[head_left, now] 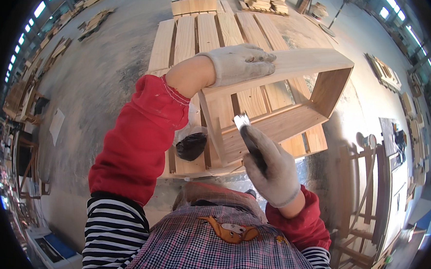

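A bottomless rectangular wooden frame (307, 61), like a drawer box, stands on edge on a slatted wooden platform (185, 40). My gloved left hand (241, 65) lies flat across the frame's upper board near its left end, fingers stretched out. In front of the frame's opening, my gloved right hand (274, 172) is closed around a putty knife (253, 147) with a dark handle. Its short bright metal blade points up and away toward the inside of the frame. Whether the blade touches wood, I cannot tell. Left of the frame sits a knotted black plastic bag (191, 146) with clear plastic around it.
Beyond the platform stands another slatted wooden stack (194, 6). Piled boards (264, 2) lie farther back on the concrete floor. To the right is a wooden rack (359, 190) beside a long light-topped bench (398, 193). More lumber lines both sides of the hall.
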Motion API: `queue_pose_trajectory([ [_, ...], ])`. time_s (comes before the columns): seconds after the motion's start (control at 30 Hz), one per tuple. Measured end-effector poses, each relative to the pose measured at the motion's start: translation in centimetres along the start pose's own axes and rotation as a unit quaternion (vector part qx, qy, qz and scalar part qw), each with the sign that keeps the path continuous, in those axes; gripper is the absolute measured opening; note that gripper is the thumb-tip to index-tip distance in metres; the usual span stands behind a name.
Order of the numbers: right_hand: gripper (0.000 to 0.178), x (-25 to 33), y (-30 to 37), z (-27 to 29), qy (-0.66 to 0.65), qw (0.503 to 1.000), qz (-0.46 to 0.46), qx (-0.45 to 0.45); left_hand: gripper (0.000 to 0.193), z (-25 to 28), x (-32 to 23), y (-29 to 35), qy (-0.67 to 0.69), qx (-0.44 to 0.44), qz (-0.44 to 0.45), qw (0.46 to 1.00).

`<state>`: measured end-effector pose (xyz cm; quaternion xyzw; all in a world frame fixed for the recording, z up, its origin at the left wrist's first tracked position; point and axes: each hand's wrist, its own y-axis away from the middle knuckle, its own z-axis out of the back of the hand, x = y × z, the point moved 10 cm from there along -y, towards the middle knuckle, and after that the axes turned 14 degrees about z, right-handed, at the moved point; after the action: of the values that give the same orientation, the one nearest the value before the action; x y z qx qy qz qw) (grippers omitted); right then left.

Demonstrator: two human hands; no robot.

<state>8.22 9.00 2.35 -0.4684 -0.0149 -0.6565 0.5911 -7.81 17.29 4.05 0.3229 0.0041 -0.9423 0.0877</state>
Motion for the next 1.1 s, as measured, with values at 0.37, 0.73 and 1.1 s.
queue_pose_trajectory([
  [0.37,0.051,2.8,-3.2,-3.5,0.106,0.994,-0.027,-0.029,0.057,-0.2,1.2,-0.8,0.002,-0.016,-0.026,1.0],
  [0.73,0.044,2.6,-2.7,-3.6,0.092,0.993,-0.05,-0.06,0.062,0.0,1.1,-0.3,0.034,-0.012,-0.017,0.999],
  [1.1,0.043,1.9,-2.6,-3.7,0.045,0.995,-0.068,-0.053,0.061,0.2,0.4,0.2,0.004,-0.02,-0.039,0.999],
])
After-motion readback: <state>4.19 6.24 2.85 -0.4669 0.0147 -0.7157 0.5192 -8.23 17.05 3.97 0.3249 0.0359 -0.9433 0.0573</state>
